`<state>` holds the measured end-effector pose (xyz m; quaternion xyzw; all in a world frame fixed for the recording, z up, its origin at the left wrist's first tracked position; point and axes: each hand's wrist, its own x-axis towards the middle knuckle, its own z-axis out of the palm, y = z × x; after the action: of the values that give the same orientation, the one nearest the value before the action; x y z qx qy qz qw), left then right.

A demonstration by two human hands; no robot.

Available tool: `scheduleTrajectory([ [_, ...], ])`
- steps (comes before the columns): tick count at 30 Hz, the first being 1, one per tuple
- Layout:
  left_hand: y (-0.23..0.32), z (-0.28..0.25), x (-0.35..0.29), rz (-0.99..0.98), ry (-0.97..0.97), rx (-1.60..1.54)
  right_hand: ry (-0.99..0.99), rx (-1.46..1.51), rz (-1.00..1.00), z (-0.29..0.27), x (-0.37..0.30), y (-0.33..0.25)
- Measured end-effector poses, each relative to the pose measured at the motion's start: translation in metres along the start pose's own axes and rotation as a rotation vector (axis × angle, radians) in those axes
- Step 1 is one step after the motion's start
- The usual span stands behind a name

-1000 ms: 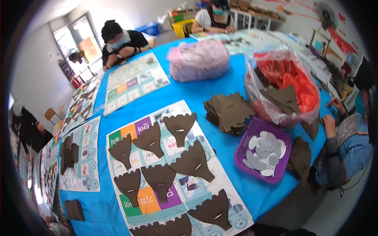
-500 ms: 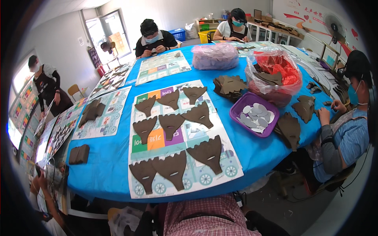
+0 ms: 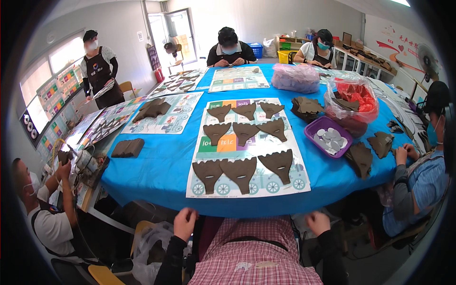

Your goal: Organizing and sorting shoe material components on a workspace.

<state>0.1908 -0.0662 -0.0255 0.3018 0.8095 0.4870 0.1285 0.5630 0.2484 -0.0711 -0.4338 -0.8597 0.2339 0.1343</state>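
Note:
My left hand (image 3: 185, 223) is raised just off the table's front edge, its fingers curled in and nothing visible in them. On the other side of my lap, my right hand (image 3: 317, 222) is also curled, with nothing showing in it. Between and beyond them lies a printed sheet (image 3: 299, 183) on the blue cloth. Several dark brown fan-shaped pieces (image 3: 239, 175) rest on it in three rows, each with a scalloped edge and most with a slit. Right of the sheet stands a purple basket (image 3: 311, 129) of pale oval discs (image 3: 330, 140).
Stacked brown pieces (image 3: 306, 109) lie near a red-lined plastic bag (image 3: 363, 104). A pink bag (image 3: 297, 78) stands farther back. Another brown stack (image 3: 128, 148) sits at left. People work around the table; one (image 3: 418, 175) is close on my right, another (image 3: 54, 209) at lower left.
My view has shifted up and left, so the table things appear farther right. Both my hands have come into view at the front edge. The pieces keep their places on the sheet.

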Motion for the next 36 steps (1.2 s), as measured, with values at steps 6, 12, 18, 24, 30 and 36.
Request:
scheduleTrajectory([
  [6,0.089,-0.019,0.009,0.413,0.332,0.191,0.418,0.272,-0.289,-0.073,0.019,-0.121],
  [12,0.063,-0.002,0.021,0.424,0.132,0.441,0.524,0.008,-0.479,-0.061,0.050,-0.116],
  [18,0.100,0.005,0.025,0.583,0.074,0.610,0.594,-0.207,-0.458,-0.053,0.044,-0.143],
  [24,0.105,0.031,0.033,0.765,-0.050,0.728,0.179,-0.080,-1.009,-0.010,0.044,-0.232],
  [30,0.092,0.031,0.026,0.738,0.030,0.655,0.251,-0.308,-0.769,0.028,0.034,-0.248],
  [36,0.087,0.036,0.029,0.764,0.091,0.703,0.194,-0.166,-0.783,0.018,0.045,-0.240],
])
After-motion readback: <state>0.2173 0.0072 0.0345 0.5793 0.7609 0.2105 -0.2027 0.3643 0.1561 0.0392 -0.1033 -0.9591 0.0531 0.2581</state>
